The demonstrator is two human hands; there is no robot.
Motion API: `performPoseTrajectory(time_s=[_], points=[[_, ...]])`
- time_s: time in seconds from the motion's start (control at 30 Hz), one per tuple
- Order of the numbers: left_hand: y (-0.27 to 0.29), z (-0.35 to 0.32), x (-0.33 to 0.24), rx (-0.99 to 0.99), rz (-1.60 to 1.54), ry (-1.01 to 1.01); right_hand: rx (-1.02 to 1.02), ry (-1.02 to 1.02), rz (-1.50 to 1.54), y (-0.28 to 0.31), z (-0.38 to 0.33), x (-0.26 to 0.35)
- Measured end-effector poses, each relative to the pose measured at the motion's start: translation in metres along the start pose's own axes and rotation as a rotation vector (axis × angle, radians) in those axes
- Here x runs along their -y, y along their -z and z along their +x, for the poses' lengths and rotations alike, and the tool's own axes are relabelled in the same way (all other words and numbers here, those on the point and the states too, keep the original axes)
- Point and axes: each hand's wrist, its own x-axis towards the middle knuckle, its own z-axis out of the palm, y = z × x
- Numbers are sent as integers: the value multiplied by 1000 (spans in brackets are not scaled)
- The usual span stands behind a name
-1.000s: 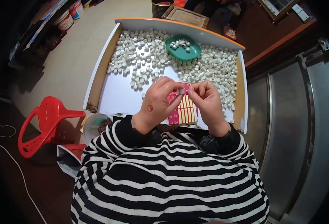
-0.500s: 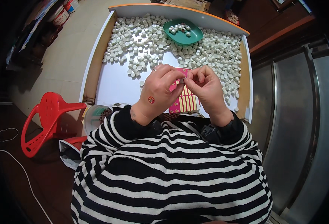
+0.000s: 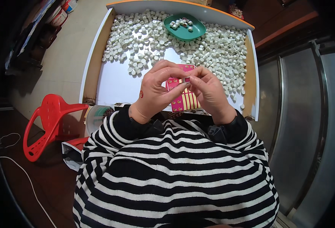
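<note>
Over a sheet of pink stickers (image 3: 177, 104) with yellow stripes, my two hands meet at one small white cap (image 3: 186, 80) with a pink face. My left hand (image 3: 158, 85) pinches it between thumb and fingers; a small red round sticker (image 3: 141, 94) is stuck near that wrist. The fingertips of my right hand (image 3: 211, 89) close on the cap's other side, partly hiding it. Many loose white caps (image 3: 224, 57) spread beyond my hands. Among them sits a green dish (image 3: 188, 35) with several caps, some with reddish faces.
A shallow white tray with raised walls (image 3: 93, 57) and an orange-edged back (image 3: 197, 5) surrounds the caps. A red plastic chair (image 3: 48, 121) stands left, beside a clear tub (image 3: 95, 119). Grey metal-framed panels (image 3: 300, 114) rise at the right, and a white cable (image 3: 27, 182) crosses the floor.
My left hand has turned and shifted slightly left, with its fingers more arched. The pink face of the cap now shows between my fingertips. The view has tilted slightly.
</note>
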Motion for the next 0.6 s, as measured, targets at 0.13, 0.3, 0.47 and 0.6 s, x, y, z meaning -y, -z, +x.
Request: performPoseTrajectory(time_s=[0.13,0.3,0.47,0.6], points=[[-1,-4,5,-24,-107,62,-10,-9,35,4,2,-3],[0,-2,10,-30,208,46,-47,197,-172,-9,-4,3],[1,-2,12,9,313,-43,-37,237,-296,-14,-5,1],[3,-4,13,15,242,-30,-54,161,-260,-9,-4,3]])
